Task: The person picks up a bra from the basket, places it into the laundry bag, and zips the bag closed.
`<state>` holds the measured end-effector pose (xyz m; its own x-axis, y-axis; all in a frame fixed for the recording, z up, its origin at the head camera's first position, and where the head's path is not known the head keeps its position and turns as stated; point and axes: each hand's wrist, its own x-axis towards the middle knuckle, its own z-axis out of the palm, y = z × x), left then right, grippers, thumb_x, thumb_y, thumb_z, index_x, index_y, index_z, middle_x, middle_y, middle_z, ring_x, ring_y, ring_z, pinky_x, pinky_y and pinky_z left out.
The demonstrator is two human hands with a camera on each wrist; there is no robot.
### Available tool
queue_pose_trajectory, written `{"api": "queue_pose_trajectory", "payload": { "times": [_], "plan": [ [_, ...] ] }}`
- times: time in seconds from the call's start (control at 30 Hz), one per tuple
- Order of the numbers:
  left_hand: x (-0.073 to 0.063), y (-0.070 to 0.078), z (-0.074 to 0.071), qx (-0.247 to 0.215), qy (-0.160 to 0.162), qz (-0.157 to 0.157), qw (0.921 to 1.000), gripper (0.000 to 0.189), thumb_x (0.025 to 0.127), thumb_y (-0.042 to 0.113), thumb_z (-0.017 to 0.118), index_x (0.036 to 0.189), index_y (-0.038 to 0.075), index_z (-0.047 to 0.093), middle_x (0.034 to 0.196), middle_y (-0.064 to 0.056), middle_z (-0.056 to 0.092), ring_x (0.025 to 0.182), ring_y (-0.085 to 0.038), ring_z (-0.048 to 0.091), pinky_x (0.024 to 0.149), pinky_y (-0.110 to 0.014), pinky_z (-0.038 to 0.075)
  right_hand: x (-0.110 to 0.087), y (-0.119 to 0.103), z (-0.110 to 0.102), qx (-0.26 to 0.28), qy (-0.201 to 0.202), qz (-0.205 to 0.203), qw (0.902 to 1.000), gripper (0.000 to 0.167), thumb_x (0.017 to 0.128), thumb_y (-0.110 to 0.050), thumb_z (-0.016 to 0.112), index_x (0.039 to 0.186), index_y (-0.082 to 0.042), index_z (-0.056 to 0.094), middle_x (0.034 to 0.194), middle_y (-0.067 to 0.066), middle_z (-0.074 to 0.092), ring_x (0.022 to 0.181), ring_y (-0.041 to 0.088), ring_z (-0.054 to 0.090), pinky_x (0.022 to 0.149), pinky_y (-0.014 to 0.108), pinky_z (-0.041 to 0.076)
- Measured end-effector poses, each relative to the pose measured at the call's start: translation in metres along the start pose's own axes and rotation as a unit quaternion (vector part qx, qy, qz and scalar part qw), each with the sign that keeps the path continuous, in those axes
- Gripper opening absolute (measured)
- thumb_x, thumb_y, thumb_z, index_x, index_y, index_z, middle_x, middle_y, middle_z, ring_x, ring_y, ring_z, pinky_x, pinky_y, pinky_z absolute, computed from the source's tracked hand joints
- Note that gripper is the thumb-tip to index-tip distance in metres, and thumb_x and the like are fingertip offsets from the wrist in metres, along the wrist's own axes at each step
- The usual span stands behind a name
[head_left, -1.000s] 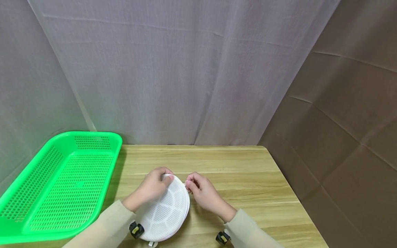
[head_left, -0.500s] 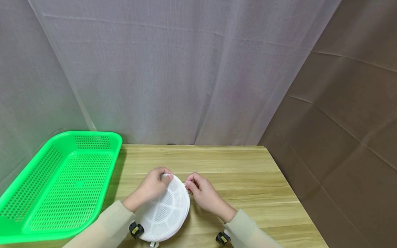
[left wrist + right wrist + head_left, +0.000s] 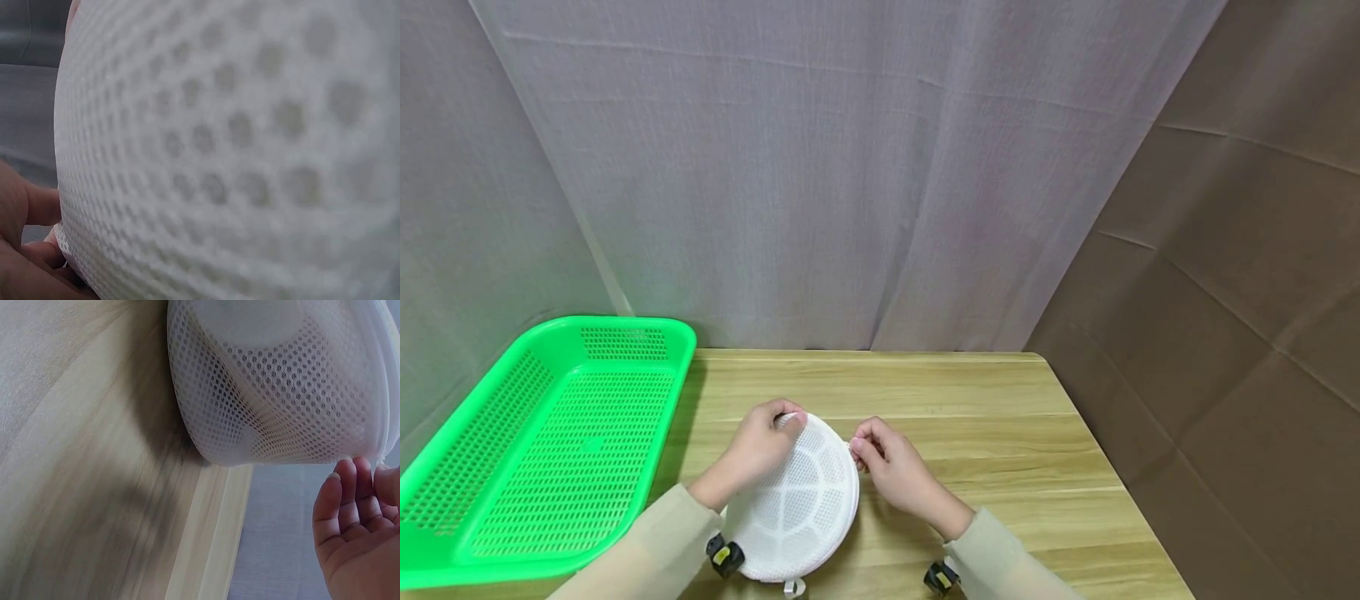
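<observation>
A round white mesh laundry bag [image 3: 797, 500] stands on the table in front of me, its flat mesh lid facing up. My left hand [image 3: 762, 450] grips the lid's far left edge, thumb on top. At the right edge, my right hand [image 3: 895, 475] pinches a small piece at the zipper seam, largely hidden by thumb and fingertips. The right wrist view shows the bag's side wall [image 3: 281, 381] bulging, with the white zipper band [image 3: 380, 381] running to those fingertips. Close-up mesh [image 3: 187, 156] fills most of the left wrist view. A small white loop [image 3: 793, 588] sticks out at the bag's near edge.
A large green plastic basket [image 3: 681, 367] with slotted walls and floor stands left of the bag. Under both is a wood-grain table [image 3: 1000, 400]. Grey cloth [image 3: 820, 183] hangs behind it, and a brown cloth wall [image 3: 1240, 317] rises at the right.
My left hand has shifted slightly left and turned the bag a little counterclockwise; its near loop has swung right. My right hand has stayed almost in place at the seam.
</observation>
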<state>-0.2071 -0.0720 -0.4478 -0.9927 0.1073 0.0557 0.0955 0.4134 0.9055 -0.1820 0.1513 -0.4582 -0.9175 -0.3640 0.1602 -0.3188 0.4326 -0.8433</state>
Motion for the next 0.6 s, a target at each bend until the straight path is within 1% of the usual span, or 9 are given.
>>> {"api": "queue_pose_trajectory", "payload": {
  "times": [0.13,0.23,0.37,0.4,0.47,0.53,0.6],
  "plan": [
    [-0.0001,0.0005,-0.0023,-0.004,-0.005,-0.010,0.9999,0.015,0.096,0.017,0.057,0.098,0.006,0.067,0.097,-0.005,0.065,0.092,-0.020,0.057,0.086,-0.041,0.044,0.0002,-0.0001,0.0001,-0.004,0.001,0.005,1.0000,0.008,0.100,-0.018,0.054,0.100,-0.011,0.058,0.084,0.003,0.061,0.077,0.029,0.061,0.066,0.027,0.051],
    [-0.0001,0.0009,-0.0026,-0.006,-0.007,-0.013,0.9999,0.016,0.097,0.018,0.057,0.100,0.006,0.067,0.100,-0.006,0.065,0.095,-0.020,0.057,0.088,-0.042,0.044,0.0005,0.0006,0.0005,-0.010,0.002,0.006,0.9999,0.008,0.100,-0.018,0.054,0.101,-0.013,0.060,0.083,-0.003,0.060,0.078,0.031,0.062,0.066,0.027,0.051],
    [0.0009,0.0016,-0.0007,-0.014,-0.006,-0.007,0.9999,0.014,0.095,0.018,0.059,0.101,0.007,0.067,0.100,-0.006,0.065,0.096,-0.021,0.058,0.088,-0.041,0.044,0.0008,0.0013,0.0008,-0.009,0.004,0.008,0.9999,0.009,0.100,-0.018,0.054,0.101,-0.014,0.061,0.083,-0.004,0.060,0.079,0.031,0.062,0.067,0.028,0.052],
    [0.0009,0.0018,0.0002,-0.013,-0.007,0.000,0.9999,0.015,0.095,0.017,0.060,0.102,0.007,0.066,0.101,-0.006,0.065,0.097,-0.021,0.058,0.089,-0.042,0.044,0.0009,0.0012,0.0009,-0.009,0.005,0.009,0.9999,0.009,0.100,-0.018,0.053,0.101,-0.014,0.062,0.083,-0.004,0.061,0.079,0.029,0.062,0.067,0.028,0.052],
    [0.0000,0.0032,0.0020,-0.001,-0.014,0.026,0.9996,0.016,0.093,0.017,0.062,0.105,0.006,0.066,0.104,-0.008,0.065,0.102,-0.024,0.058,0.092,-0.044,0.043,0.0013,0.0010,0.0010,-0.007,0.005,0.012,0.9999,0.010,0.100,-0.018,0.053,0.101,-0.014,0.062,0.083,-0.004,0.061,0.079,0.026,0.062,0.068,0.028,0.052],
    [-0.0024,0.0059,0.0038,0.031,-0.024,0.060,0.9974,0.020,0.092,0.019,0.065,0.108,0.008,0.066,0.109,-0.008,0.064,0.108,-0.027,0.056,0.097,-0.047,0.038,0.0017,0.0000,0.0013,-0.009,0.006,0.016,0.9998,0.009,0.100,-0.018,0.053,0.101,-0.014,0.061,0.083,-0.005,0.060,0.078,0.021,0.061,0.068,0.027,0.051],
    [-0.0053,0.0095,0.0058,0.067,-0.036,0.095,0.9926,0.021,0.091,0.021,0.067,0.108,0.010,0.067,0.112,-0.007,0.064,0.113,-0.029,0.053,0.100,-0.050,0.032,0.0021,-0.0026,0.0017,-0.012,0.005,0.021,0.9997,0.009,0.100,-0.016,0.053,0.102,-0.013,0.061,0.083,-0.004,0.060,0.076,0.016,0.060,0.067,0.027,0.051]
  ]
}}
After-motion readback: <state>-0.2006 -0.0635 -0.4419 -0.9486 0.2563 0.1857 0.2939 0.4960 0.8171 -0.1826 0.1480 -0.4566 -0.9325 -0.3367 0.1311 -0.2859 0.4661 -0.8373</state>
